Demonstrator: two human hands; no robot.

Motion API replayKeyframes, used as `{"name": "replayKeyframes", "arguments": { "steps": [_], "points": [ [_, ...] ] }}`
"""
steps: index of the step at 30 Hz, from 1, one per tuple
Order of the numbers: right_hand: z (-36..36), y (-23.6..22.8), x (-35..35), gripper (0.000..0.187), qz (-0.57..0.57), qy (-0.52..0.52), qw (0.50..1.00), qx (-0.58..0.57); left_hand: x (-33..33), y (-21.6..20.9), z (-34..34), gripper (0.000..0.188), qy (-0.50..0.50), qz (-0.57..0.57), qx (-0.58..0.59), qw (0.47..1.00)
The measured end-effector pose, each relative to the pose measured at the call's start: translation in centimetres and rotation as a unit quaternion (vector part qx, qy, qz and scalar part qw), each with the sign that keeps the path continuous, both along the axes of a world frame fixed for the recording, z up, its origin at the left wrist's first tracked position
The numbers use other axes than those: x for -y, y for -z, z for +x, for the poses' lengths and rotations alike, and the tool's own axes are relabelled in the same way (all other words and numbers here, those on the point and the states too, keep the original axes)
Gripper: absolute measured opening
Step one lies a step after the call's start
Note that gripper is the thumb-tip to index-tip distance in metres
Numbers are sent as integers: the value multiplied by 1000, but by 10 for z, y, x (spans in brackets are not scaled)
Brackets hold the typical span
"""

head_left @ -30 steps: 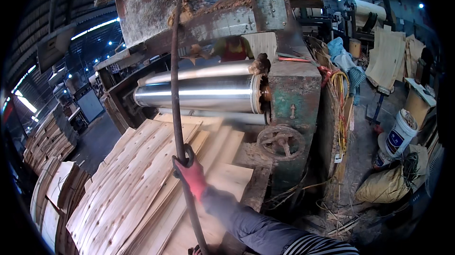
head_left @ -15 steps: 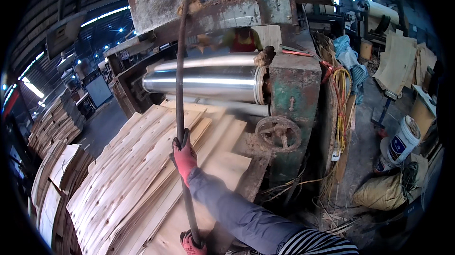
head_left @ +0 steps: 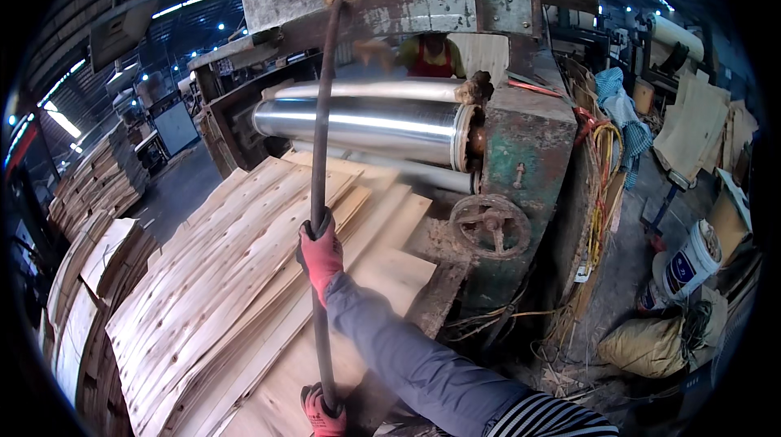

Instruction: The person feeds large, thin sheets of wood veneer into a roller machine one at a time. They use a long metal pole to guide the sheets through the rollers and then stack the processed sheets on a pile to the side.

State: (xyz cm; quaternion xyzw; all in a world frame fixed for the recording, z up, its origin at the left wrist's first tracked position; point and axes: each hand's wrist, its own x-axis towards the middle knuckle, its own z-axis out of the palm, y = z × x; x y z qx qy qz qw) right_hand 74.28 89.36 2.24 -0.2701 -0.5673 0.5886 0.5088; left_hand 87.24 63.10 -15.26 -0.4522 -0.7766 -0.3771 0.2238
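A long, dark, rusty metal bar point(head_left: 324, 112) stands tilted in front of the machine, its upper end reaching past a fibrous brown clump and out at the top edge. My right hand point(head_left: 323, 250), in a pink glove with dark fingers, is closed around its middle. Lower down, my left hand point(head_left: 323, 414), gloved alike, is wrapped round the bar's bottom end. Behind the bar lies a shiny metal roller point(head_left: 366, 126) with a smaller roller point(head_left: 439, 177) below. Under my hands, thin wood veneer sheets point(head_left: 220, 250) lie in an overlapping stack.
A rusty handwheel point(head_left: 490, 227) sits on the green machine frame point(head_left: 533, 148). A person point(head_left: 431, 55) in a red apron is behind the rollers. Yellow cables point(head_left: 604, 160), a white bucket point(head_left: 691, 258) and a tan sack point(head_left: 647, 347) are on the right; veneer piles point(head_left: 98, 181) stand left.
The view has shifted slightly, so the machine appears farther right and the veneer stack a little higher. Both hands keep their hold on the metal bar.
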Motion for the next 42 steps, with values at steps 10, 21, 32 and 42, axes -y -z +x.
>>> {"name": "replayKeyframes", "arguments": {
  "steps": [10,21,32,42],
  "points": [
    [-5,6,0,56,-11,-11,1000,23,2,7,-4,33,3,1,69,998],
    [-8,1,18,52,-21,-78,995,49,24,23,-2,51,-65,-60,74,993],
    [-4,11,-23,28,-84,-108,991,-12,23,27,-12,37,-14,-71,160,984],
    [14,-17,-4,15,-111,-125,985,-36,18,-8,-1,38,-18,-61,152,986]
  ]
}}
